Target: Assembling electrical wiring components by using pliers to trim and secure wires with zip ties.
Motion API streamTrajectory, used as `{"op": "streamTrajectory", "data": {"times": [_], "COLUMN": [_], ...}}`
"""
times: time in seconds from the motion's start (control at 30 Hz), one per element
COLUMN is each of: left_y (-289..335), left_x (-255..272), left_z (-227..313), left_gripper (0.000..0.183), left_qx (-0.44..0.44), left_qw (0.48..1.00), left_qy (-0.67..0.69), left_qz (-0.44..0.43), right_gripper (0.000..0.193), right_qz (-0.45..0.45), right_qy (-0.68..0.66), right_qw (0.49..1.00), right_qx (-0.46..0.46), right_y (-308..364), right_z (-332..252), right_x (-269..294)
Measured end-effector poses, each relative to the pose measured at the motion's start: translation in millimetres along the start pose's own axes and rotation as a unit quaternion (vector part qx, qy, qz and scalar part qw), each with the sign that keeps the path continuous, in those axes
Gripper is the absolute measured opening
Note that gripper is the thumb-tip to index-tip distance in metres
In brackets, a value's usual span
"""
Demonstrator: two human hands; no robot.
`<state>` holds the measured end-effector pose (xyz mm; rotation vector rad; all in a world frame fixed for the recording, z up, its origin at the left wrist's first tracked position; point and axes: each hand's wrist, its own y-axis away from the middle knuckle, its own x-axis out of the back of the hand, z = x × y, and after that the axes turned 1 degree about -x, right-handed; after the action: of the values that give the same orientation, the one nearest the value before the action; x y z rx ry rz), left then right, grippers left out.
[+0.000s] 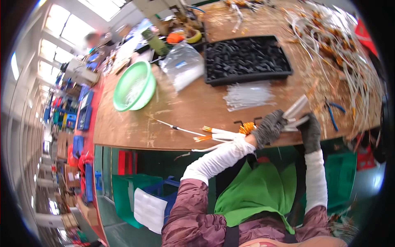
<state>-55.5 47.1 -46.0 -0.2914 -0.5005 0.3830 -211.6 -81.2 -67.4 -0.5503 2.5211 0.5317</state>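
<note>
At the near edge of the workbench, my left hand in a dark grey glove is closed around a bundle of white cables. Stripped orange ends of the bundle point left. Beside that hand, a coil of orange wire sits by a small dark metal fixture. Close by on the right, my right hand, also gloved, is closed on a white cable end. Another flat whitish piece sticks up between the hands. The fingertips are partly hidden, and the exact grip is hard to see.
Beyond my hands lie thin white strips and a black tray of small black parts. A green bowl and clear plastic bag stand left. Blue-handled pliers and tangled cables lie right. Crates stand below.
</note>
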Motion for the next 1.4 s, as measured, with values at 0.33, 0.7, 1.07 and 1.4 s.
{"op": "streamTrajectory", "data": {"times": [0.33, 0.7, 1.07, 1.4], "left_y": [-1.3, -14.3, -6.3, -3.3], "left_x": [-11.2, -13.4, -7.1, -9.7], "left_z": [-3.9, 7.8, 6.2, 1.7], "left_gripper": [0.014, 0.015, 0.014, 0.015], "left_qx": [-0.014, -0.019, -0.018, -0.005], "left_qw": [0.998, 0.998, 0.998, 0.995], "left_qy": [0.033, 0.062, 0.019, 0.051], "left_qz": [0.044, -0.024, -0.061, -0.090], "right_gripper": [0.031, 0.022, 0.019, 0.016], "right_qz": [-0.181, 0.019, -0.390, -0.224], "right_qy": [-0.267, 0.483, 0.758, 0.841], "right_qw": [0.946, 0.760, 0.317, 0.164], "right_qx": [0.018, 0.434, 0.417, 0.464], "right_y": [-55.8, 5.2, 14.3, -29.5], "right_z": [-33.7, -169.4, -106.7, -166.1], "right_x": [67.9, 80.3, -98.5, 8.2]}}
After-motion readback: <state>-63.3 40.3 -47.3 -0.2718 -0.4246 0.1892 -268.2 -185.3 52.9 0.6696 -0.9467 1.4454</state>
